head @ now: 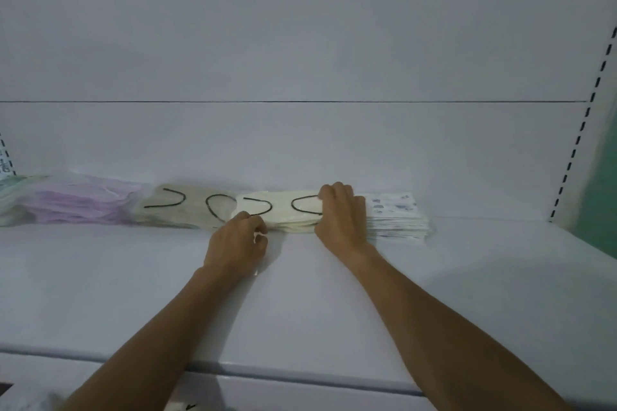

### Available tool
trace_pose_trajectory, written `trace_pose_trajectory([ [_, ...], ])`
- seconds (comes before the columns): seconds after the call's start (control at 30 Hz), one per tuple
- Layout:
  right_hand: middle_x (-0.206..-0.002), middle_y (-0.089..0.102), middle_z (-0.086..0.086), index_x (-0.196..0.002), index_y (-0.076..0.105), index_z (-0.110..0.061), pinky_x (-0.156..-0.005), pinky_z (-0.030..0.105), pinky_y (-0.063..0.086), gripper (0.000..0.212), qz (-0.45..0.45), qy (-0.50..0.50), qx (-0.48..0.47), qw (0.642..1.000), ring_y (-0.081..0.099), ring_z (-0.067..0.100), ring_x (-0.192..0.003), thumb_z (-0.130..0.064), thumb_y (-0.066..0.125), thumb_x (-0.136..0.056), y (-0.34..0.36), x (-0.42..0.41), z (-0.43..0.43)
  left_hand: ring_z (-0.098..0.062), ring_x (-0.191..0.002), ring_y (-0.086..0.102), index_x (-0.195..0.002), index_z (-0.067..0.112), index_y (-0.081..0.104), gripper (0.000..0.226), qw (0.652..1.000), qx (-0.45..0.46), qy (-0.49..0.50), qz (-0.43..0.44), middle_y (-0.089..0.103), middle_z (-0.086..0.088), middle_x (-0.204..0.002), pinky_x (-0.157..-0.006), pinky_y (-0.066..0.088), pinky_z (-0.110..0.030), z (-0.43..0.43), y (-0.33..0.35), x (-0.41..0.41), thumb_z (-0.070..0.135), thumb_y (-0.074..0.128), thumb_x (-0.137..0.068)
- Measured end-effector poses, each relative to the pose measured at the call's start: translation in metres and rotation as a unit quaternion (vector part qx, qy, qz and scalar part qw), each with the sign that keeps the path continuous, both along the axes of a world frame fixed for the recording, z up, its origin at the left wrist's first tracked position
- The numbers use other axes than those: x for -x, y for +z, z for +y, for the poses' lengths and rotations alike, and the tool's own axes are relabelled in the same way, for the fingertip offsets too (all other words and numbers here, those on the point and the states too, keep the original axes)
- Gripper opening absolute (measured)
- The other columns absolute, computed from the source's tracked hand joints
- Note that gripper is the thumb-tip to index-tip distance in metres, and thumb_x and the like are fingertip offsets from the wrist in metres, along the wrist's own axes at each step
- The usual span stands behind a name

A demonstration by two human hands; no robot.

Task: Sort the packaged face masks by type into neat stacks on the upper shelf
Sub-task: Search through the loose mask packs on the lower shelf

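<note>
A row of packaged face mask stacks lies along the back of the white upper shelf (467,277). From the left: a lilac stack (76,202), a beige stack with black ear loops (187,208), a cream stack with black ear loops (280,210), and a white printed stack (397,215). My right hand (342,215) grips the right end of the cream stack, fingers curled over its top. My left hand (238,245) is at the stack's front left corner, fingers curled and pinching the clear wrapper edge.
A pale green stack (10,190) sits at the far left, cut off by the frame. Slotted shelf uprights (581,130) run up the right side beside a green wall. The shelf's front edge (300,374) runs below my forearms, with a lower level beneath.
</note>
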State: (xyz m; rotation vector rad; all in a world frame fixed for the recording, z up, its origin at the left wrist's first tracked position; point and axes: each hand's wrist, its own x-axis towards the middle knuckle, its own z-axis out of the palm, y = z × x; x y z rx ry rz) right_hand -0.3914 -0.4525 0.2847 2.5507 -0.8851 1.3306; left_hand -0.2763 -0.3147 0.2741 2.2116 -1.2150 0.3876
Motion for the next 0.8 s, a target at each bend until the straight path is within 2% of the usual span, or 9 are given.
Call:
trace_pose_trajectory([
  [0.03, -0.094, 0.058, 0.014, -0.095, 0.059, -0.003, -0.074, 0.043, 0.045, 0.044, 0.012, -0.029, -0.028, 0.999, 0.058, 0.036, -0.09, 0.005, 0.067, -0.053, 0.003, 0.007, -0.002, -0.018, -0.096, 0.058, -0.098, 0.019, 0.064, 0.018, 1.0, -0.012, -0.005, 0.009, 0.059, 0.002, -0.104, -0.08, 0.044, -0.03, 0.002, 0.0, 0.001, 0.016, 0.052, -0.085],
  [0.1, -0.125, 0.045, 0.016, -0.12, 0.046, -0.003, -0.103, 0.049, 0.032, 0.052, 0.07, -0.078, -0.1, 0.989, 0.04, 0.035, -0.123, -0.005, 0.062, -0.071, 0.006, 0.02, -0.007, -0.019, -0.098, 0.057, -0.098, 0.019, 0.065, 0.019, 0.999, -0.027, -0.013, 0.019, 0.061, 0.002, -0.105, -0.083, 0.045, -0.032, 0.003, -0.001, 0.005, 0.016, 0.053, -0.084],
  [0.17, -0.141, 0.029, 0.016, -0.133, 0.032, -0.006, -0.114, 0.052, 0.014, 0.062, 0.11, -0.08, -0.153, 0.979, 0.02, 0.032, -0.137, -0.015, 0.061, -0.078, 0.004, 0.026, -0.011, -0.019, -0.099, 0.057, -0.099, 0.018, 0.065, 0.019, 0.999, -0.043, -0.02, 0.027, 0.061, 0.001, -0.105, -0.084, 0.045, -0.031, 0.005, 0.0, 0.012, 0.016, 0.053, -0.085],
  [0.27, -0.147, 0.022, 0.016, -0.139, 0.026, -0.011, -0.115, 0.053, 0.007, 0.071, 0.157, -0.063, -0.16, 0.973, 0.012, 0.031, -0.141, -0.03, 0.064, -0.082, -0.005, 0.024, -0.013, -0.018, -0.1, 0.056, -0.098, 0.017, 0.066, 0.019, 0.998, -0.05, -0.028, 0.033, 0.06, 0.001, -0.106, -0.081, 0.042, -0.027, 0.011, 0.001, 0.018, 0.014, 0.052, -0.085],
  [0.4, -0.135, 0.041, 0.013, -0.13, 0.042, -0.014, -0.113, 0.048, 0.017, 0.051, 0.129, -0.086, -0.143, 0.978, 0.032, 0.031, -0.131, -0.039, 0.058, -0.088, -0.013, 0.028, -0.015, -0.018, -0.1, 0.053, -0.095, 0.015, 0.067, 0.018, 0.999, -0.032, -0.032, 0.02, 0.058, -0.001, -0.103, -0.08, 0.041, -0.026, 0.018, -0.003, 0.021, 0.012, 0.052, -0.085],
  [0.53, -0.128, 0.048, 0.014, -0.125, 0.045, -0.012, -0.108, 0.045, 0.026, 0.046, 0.082, -0.104, -0.172, 0.976, 0.041, 0.032, -0.122, -0.034, 0.059, -0.087, -0.008, 0.035, -0.017, -0.02, -0.099, 0.055, -0.095, 0.015, 0.067, 0.019, 0.998, -0.038, -0.048, 0.01, 0.061, -0.001, -0.102, -0.081, 0.043, -0.028, 0.018, -0.003, 0.024, 0.01, 0.051, -0.084],
  [0.67, -0.127, 0.051, 0.013, -0.127, 0.042, -0.009, -0.112, 0.048, 0.019, 0.058, 0.039, -0.082, -0.193, 0.977, 0.041, 0.032, -0.124, -0.037, 0.063, -0.082, -0.006, 0.033, -0.02, -0.021, -0.106, 0.055, -0.11, 0.019, 0.061, 0.027, 0.996, -0.065, -0.06, 0.015, 0.058, -0.001, -0.112, -0.088, 0.043, -0.029, 0.005, 0.002, 0.02, 0.014, 0.053, -0.085],
  [0.8, -0.128, 0.051, 0.011, -0.131, 0.039, -0.009, -0.116, 0.049, 0.01, 0.05, 0.054, -0.089, -0.179, 0.978, 0.037, 0.03, -0.127, -0.027, 0.056, -0.087, -0.007, 0.031, -0.024, -0.023, -0.12, 0.046, -0.128, 0.021, 0.047, 0.041, 0.991, -0.127, -0.045, 0.002, 0.05, -0.005, -0.126, -0.098, 0.037, -0.033, -0.021, 0.004, 0.023, 0.023, 0.051, -0.087],
])
